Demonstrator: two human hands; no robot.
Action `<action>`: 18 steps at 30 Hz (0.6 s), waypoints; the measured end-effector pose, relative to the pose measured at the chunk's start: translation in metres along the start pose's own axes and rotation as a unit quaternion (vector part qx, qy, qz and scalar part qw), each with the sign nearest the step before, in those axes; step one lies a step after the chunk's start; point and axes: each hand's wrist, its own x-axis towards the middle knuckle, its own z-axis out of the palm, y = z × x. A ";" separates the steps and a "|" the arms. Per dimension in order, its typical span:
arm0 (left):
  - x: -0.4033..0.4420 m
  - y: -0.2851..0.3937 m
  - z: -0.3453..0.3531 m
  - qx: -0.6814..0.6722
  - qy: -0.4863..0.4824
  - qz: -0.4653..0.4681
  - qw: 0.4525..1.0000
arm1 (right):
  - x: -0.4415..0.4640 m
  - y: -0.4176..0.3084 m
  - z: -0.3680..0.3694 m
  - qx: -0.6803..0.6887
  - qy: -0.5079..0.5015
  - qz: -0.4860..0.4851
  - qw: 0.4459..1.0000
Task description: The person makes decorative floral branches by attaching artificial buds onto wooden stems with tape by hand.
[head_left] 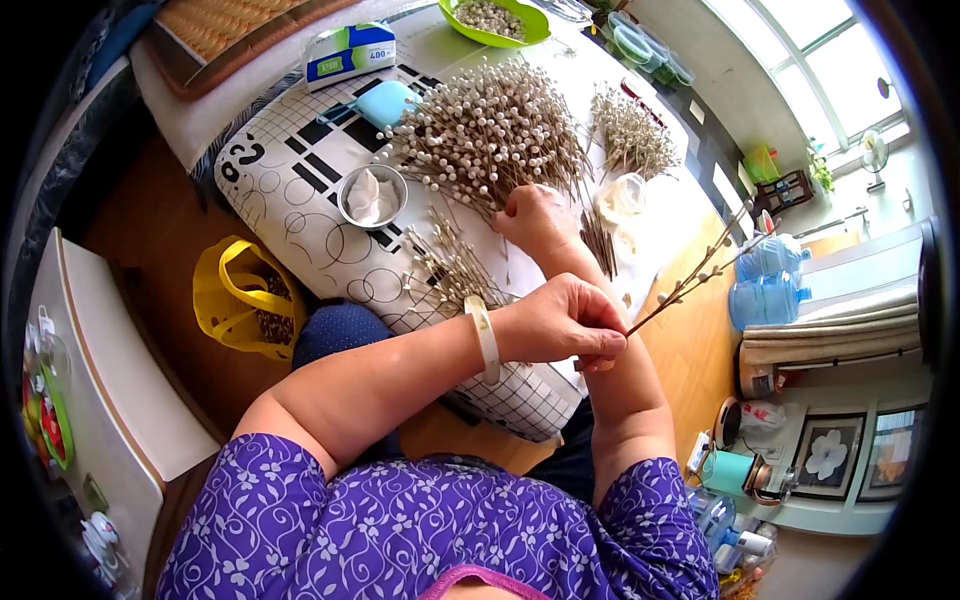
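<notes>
My left hand (570, 322), with a pale bracelet (482, 340) on its wrist, pinches the lower end of a budded twig (690, 284) that slants up to the right. It lies across my right forearm. My right hand (537, 216) is closed at the near edge of a large pile of dried stems with round whitish heads (490, 125); what its fingertips grip is hidden. A smaller bunch of stems (450, 262) lies left of my hands. Another bunch (632, 130) lies to the right, beside a roll of whitish tape (622, 198).
On the patterned tablecloth (290, 225) are a metal bowl with white material (372, 197), a light blue case (385, 103), a blue-green box (350, 55) and a green bowl (497, 22). A yellow bag (225, 300) stands left on the floor. Water jugs (765, 300) are at right.
</notes>
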 end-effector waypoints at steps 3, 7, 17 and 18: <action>0.001 -0.001 0.005 0.025 0.002 -0.015 1.000 | -0.001 0.004 -0.005 0.009 0.031 0.006 0.999; 0.000 -0.004 0.007 0.027 -0.003 -0.009 1.000 | -0.006 0.013 -0.011 0.052 0.042 -0.033 0.997; 0.002 -0.005 0.006 0.024 -0.005 -0.014 1.000 | -0.007 0.011 0.006 -0.028 0.106 -0.052 0.993; 0.002 -0.005 0.006 0.031 -0.001 -0.016 0.999 | -0.009 0.010 0.001 -0.001 0.115 -0.060 0.992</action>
